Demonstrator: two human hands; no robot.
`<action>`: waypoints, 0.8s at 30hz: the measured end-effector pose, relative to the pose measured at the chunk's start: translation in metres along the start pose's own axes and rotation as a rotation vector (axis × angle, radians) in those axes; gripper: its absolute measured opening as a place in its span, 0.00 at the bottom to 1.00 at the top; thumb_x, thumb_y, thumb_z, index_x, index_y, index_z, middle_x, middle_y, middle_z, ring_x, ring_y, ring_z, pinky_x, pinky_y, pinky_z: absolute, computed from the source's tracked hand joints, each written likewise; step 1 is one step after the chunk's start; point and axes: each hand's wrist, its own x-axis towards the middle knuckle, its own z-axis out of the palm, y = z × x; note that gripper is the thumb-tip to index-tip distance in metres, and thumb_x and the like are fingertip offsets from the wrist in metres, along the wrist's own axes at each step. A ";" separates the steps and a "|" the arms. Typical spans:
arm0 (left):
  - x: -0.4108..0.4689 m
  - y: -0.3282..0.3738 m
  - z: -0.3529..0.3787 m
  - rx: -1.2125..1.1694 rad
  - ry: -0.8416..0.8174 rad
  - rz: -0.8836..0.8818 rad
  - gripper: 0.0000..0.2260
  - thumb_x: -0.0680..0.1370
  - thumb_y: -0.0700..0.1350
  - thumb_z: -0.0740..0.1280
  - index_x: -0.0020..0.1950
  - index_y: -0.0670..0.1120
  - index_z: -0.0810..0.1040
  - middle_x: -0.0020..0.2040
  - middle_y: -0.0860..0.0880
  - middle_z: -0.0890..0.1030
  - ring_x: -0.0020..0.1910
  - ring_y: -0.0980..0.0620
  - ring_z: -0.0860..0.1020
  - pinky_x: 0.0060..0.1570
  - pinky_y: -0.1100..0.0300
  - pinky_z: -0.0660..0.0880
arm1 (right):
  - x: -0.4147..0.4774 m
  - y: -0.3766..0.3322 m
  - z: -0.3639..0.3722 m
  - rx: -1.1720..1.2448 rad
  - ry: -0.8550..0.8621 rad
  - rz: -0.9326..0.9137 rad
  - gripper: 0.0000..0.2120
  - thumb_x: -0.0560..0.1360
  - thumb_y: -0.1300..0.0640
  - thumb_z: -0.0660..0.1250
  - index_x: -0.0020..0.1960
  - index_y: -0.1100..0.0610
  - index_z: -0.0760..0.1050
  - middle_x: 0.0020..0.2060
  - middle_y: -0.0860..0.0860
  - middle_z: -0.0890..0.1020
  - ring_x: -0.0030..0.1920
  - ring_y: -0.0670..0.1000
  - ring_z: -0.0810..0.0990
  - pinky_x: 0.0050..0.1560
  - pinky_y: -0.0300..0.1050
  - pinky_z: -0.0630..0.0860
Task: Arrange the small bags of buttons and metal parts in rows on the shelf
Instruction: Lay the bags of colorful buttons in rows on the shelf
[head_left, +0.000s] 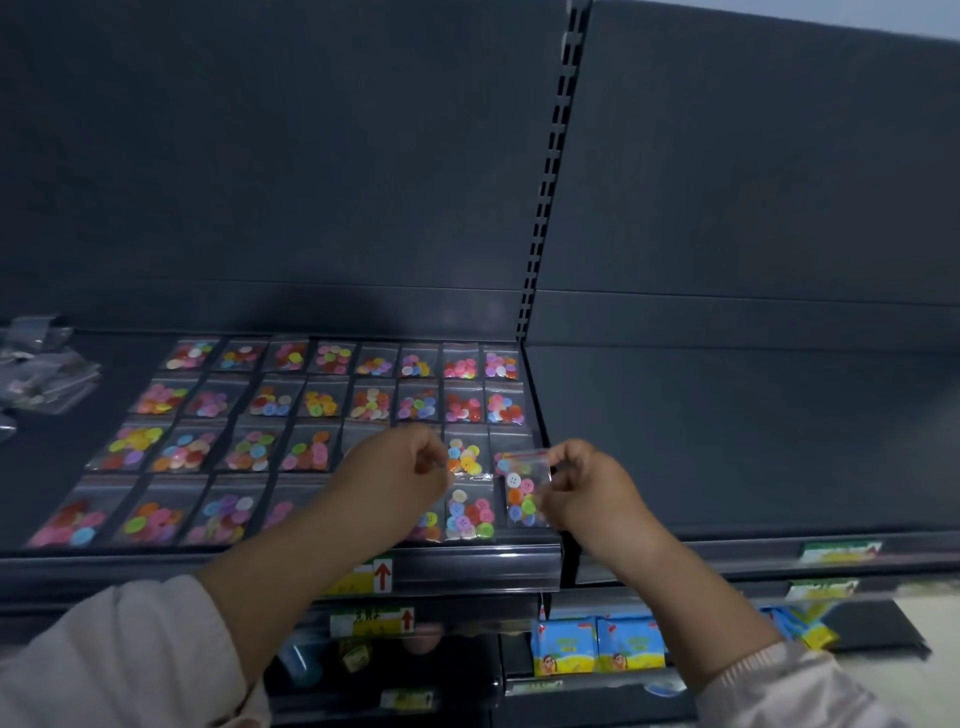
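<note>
Right hand (576, 483) pinches a small clear bag of coloured buttons (524, 491) over the dark shelf's (467, 564) front-right corner, probably to lay flat next; left hand (400, 467) curled, hold unclear.

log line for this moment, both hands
right hand pinches button bag at shelf front-right corner | left hand curled over laid bags, hold unclear | stage: placing

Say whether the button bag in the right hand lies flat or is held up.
Held up: the right hand pinches the button bag by its side edge; it overlaps laid bags behind.
</note>
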 end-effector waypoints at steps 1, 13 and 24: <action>-0.002 -0.003 0.000 0.047 -0.005 0.020 0.03 0.77 0.46 0.67 0.43 0.53 0.76 0.41 0.56 0.78 0.40 0.58 0.76 0.36 0.65 0.70 | 0.000 0.001 0.001 -0.066 0.006 -0.013 0.08 0.73 0.67 0.67 0.46 0.56 0.71 0.32 0.57 0.74 0.31 0.48 0.73 0.31 0.36 0.72; -0.011 -0.026 0.007 0.526 -0.081 0.313 0.08 0.79 0.42 0.60 0.49 0.46 0.79 0.48 0.51 0.78 0.49 0.53 0.72 0.49 0.60 0.70 | -0.009 0.002 0.003 -0.611 0.112 -0.370 0.09 0.75 0.60 0.66 0.55 0.53 0.77 0.47 0.45 0.71 0.47 0.44 0.71 0.43 0.31 0.66; -0.012 -0.044 0.011 0.612 -0.131 0.390 0.11 0.78 0.41 0.59 0.51 0.50 0.81 0.50 0.52 0.77 0.48 0.54 0.74 0.51 0.58 0.72 | -0.013 0.017 0.013 -0.629 -0.074 -0.460 0.11 0.77 0.63 0.59 0.51 0.58 0.81 0.50 0.52 0.78 0.51 0.50 0.75 0.52 0.38 0.72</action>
